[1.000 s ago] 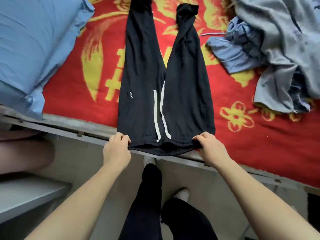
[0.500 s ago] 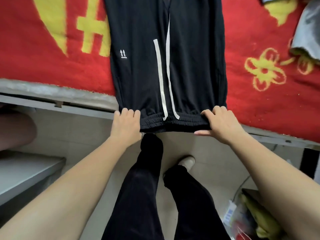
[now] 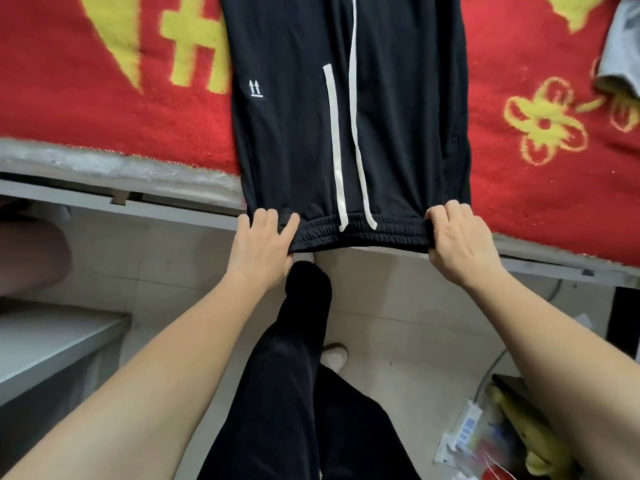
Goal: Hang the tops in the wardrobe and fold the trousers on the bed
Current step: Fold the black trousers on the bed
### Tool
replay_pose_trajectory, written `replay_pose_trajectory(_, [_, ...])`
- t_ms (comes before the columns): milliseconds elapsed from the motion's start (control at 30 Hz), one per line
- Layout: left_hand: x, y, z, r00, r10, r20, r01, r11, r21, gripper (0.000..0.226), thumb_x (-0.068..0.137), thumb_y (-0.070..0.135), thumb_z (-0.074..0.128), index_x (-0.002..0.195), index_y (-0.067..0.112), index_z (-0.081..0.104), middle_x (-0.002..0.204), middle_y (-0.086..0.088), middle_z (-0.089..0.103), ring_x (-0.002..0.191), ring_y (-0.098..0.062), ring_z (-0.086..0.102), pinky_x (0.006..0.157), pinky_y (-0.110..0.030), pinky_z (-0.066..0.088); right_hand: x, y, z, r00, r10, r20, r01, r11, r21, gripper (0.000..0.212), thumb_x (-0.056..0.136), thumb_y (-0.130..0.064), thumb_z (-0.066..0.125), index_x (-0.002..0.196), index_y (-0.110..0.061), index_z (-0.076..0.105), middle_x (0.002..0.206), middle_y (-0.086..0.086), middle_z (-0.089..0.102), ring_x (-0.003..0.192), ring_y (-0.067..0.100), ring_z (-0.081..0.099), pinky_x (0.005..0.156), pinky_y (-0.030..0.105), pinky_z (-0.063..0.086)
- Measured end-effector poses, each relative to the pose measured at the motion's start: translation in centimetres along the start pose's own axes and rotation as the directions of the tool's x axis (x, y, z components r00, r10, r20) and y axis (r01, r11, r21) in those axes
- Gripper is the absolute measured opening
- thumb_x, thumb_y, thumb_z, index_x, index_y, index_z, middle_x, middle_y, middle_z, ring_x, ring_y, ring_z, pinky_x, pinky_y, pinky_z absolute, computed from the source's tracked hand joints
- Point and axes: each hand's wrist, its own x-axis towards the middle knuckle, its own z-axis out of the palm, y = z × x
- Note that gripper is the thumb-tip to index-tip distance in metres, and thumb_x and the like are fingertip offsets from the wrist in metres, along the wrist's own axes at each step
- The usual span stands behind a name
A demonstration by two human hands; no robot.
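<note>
Head view, item one: black trousers (image 3: 346, 116). They lie flat on the bed (image 3: 104, 109), legs running away beyond the grips and out of frame, with the waistband (image 3: 360, 230) overhanging the bed's near edge.

Item two: left hand (image 3: 259, 244). It pinches the left waistband corner, fingers laid on top of the cloth and thumb tucked beneath.

Item three: right hand (image 3: 457, 240). It grips the opposite corner, fingers curled over the band's top edge.

Item four: two white drawstrings (image 3: 334, 150). They lie loose on the front panel, midway between the grips.

Item five: grey garment (image 3: 620, 57). It sits well outside the right grip, at the frame's far corner.

Handling note, as judgement: the step appears to be squaring the waistband before the first fold.
- Even tension from both corners would level the band and flatten the panel between the grips.
- Tucking the drawstrings inward first should stop them trailing out of the fold.
- Bringing one corner across to meet the other, side seams aligned, would stack leg on leg.
- Sliding the band fully onto the bed first should prevent the overhang dragging the cloth off.
</note>
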Motion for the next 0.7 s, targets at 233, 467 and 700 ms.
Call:
replay_pose_trajectory(233, [1.3, 0.5, 1.1, 0.921, 0.112, 0.374, 0.098, 0.860, -0.500, 0.063, 0.095, 0.053, 0.046, 0.151, 0.027, 0.034, 0.151, -0.007, 0.037, 0.138, -0.031, 0.029, 0.106, -0.047, 0.035, -0.3, -0.4, 1.5, 0.922, 0.089, 0.378, -0.109, 0.993, 0.033, 0.071, 0.092, -0.034, 0.052, 0.156, -0.022, 0.023, 0.142, 0.013, 0.040, 0.134, 0.033, 0.036, 0.103, 0.043, 0.038])
replay_pose_trajectory(467, [6.6, -2.4, -3.4, 0.939, -0.311, -0.148, 0.164, 0.782, -0.602, 0.038, 0.095, 0.025, 0.052, 0.129, 0.009, 0.056, 0.129, -0.016, 0.053, 0.117, -0.035, 0.047, 0.094, -0.049, 0.041, 6.7, -0.2, -4.7, 0.970, 0.217, 0.109, -0.241, 0.913, 0.330, 0.042, 0.098, -0.028, 0.043, 0.139, -0.018, 0.051, 0.139, 0.013, 0.046, 0.128, 0.035, 0.045, 0.098, 0.047, 0.044])
replay_pose_trajectory(700, [16.4, -5.2, -4.5, 0.969, -0.245, -0.011, 0.216, 0.873, -0.438, 0.072, 0.095, 0.067, 0.019, 0.155, 0.037, -0.005, 0.162, -0.014, -0.019, 0.149, -0.034, -0.016, 0.117, -0.060, -0.003, 17.7, 1.4, -6.1, 0.979, 0.112, -0.172, -0.084, 0.983, 0.164, 0.075, 0.101, -0.048, 0.039, 0.159, -0.017, 0.004, 0.164, 0.021, -0.008, 0.151, 0.040, 0.002, 0.121, 0.052, 0.013])
